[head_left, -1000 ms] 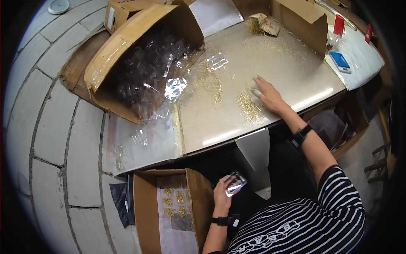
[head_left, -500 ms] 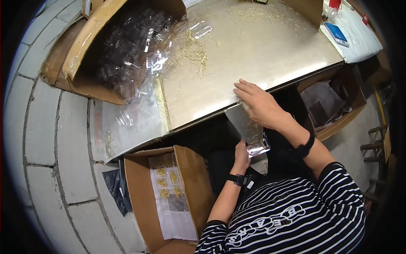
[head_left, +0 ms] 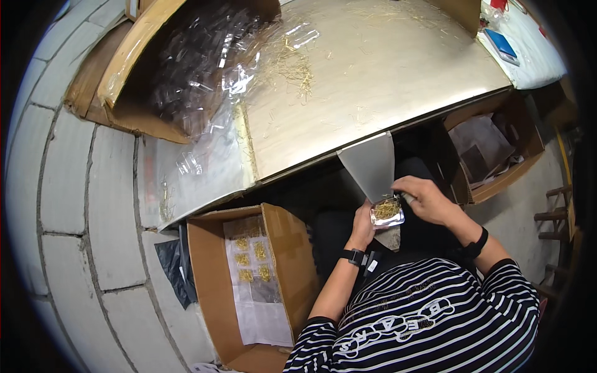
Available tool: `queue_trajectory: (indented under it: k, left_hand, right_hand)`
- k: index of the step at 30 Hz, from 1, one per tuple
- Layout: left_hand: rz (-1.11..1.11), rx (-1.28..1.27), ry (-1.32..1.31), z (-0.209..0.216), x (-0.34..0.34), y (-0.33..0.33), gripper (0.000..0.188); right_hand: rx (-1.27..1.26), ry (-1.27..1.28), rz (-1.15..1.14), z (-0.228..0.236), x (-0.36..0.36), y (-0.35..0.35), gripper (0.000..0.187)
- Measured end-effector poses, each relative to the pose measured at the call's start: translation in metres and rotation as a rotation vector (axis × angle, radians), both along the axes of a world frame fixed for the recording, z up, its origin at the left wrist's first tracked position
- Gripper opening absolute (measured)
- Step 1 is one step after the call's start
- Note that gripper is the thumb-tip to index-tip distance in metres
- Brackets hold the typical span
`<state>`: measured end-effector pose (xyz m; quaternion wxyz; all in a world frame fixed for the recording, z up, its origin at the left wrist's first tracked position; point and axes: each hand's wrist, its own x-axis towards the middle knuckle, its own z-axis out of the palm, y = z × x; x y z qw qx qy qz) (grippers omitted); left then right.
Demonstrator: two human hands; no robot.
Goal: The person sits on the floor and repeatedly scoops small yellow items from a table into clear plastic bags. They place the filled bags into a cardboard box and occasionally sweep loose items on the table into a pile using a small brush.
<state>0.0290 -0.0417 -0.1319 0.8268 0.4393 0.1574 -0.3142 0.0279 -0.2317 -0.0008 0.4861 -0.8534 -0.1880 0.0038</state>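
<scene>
Box, one: small, clear plastic, glossy, roughly rectangular, its wide face turned up toward the viewer; right of centre, a little below mid-height of the frame. Contents: thin gold-coloured wire pieces, loose, tangled, heaped inside.

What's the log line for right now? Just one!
left hand: holding clear box with gold pieces | right hand: beside box, contact unclear | metal chute: ends by box | open carton: gold clusters inside

— Any lettering out there?
— Yes, bold white capitals, running aslant across the front of the black-and-white striped shirt!
— And just above them?
— Darker, fainter marks, too dim to read.
</scene>
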Motion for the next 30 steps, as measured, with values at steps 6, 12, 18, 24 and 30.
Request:
queue_trajectory:
  k: [6, 12, 18, 24, 30]
  left_hand:
    - [0.030, -0.029, -0.005, -0.001, -0.008, 0.007, 0.040]
    - [-0.039, -0.072, 0.068, 0.004, -0.009, 0.033, 0.036]
    - [0.007, -0.031, -0.020, 0.001, -0.009, 0.035, 0.030]
    - [0.115, 0.022, 0.009, -0.001, -0.005, 0.041, 0.026]
    - [0.042, 0.070, -0.066, -0.023, -0.004, 0.027, 0.022]
  right_hand:
    - [-0.275, 0.067, 0.330, -0.042, -0.009, 0.035, 0.039]
    - [0.003, -0.327, 0.032, 0.028, 0.069, 0.037, 0.037]
    - [-0.423, -0.370, 0.056, 0.046, 0.229, 0.080, 0.038]
    - [-0.691, -0.311, 0.226, 0.047, 0.221, 0.080, 0.040]
    - [-0.685, -0.229, -0.040, 0.043, 0.245, 0.015, 0.049]
